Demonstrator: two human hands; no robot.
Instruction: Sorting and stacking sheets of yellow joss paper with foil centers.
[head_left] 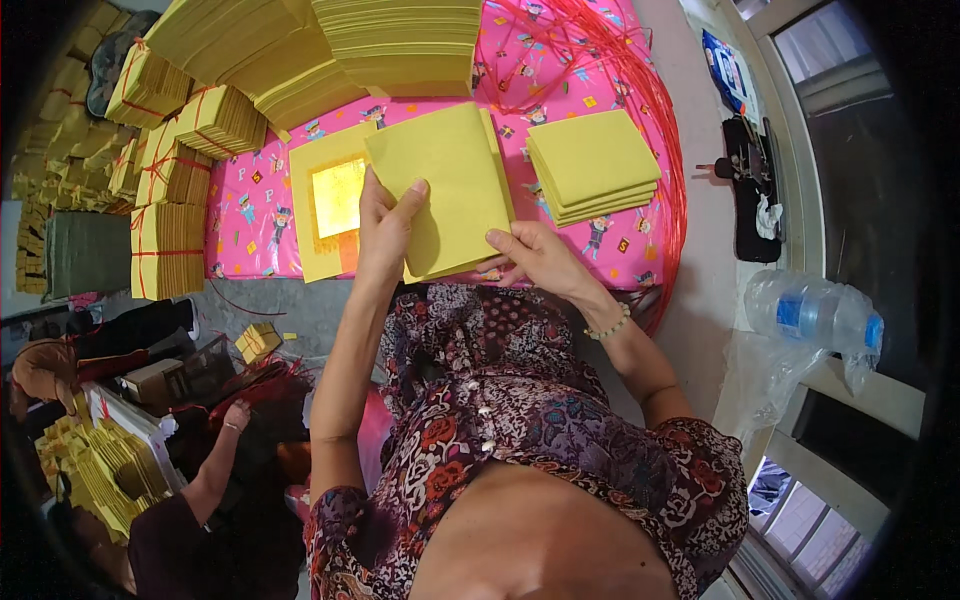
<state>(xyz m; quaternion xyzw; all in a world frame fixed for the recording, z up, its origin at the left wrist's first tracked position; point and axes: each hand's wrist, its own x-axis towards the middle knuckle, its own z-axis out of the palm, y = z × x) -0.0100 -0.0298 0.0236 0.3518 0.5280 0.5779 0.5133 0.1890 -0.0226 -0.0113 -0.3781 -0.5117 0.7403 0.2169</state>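
Observation:
Between my two hands is a folded sheaf of yellow paper (452, 185), held slightly tilted above the table. My left hand (390, 225) grips its left edge, thumb on top and fingers underneath. At the lower right corner my right hand (545, 258) pinches the paper with the thumb above; some of its fingers are hidden beneath. Partly under the sheaf, to the left, lies a yellow sheet with a shiny gold foil square (340, 195). A small pile of folded yellow papers (592, 160) sits to the right of my hands.
A pink patterned cover (245, 235) lies over the table. Tall yellow paper stacks (400, 45) stand at the back, and red-tied bundles (165, 250) at the left. Loose red strings (655, 120) hang along the right edge. Another person's arm (215, 470) shows at lower left.

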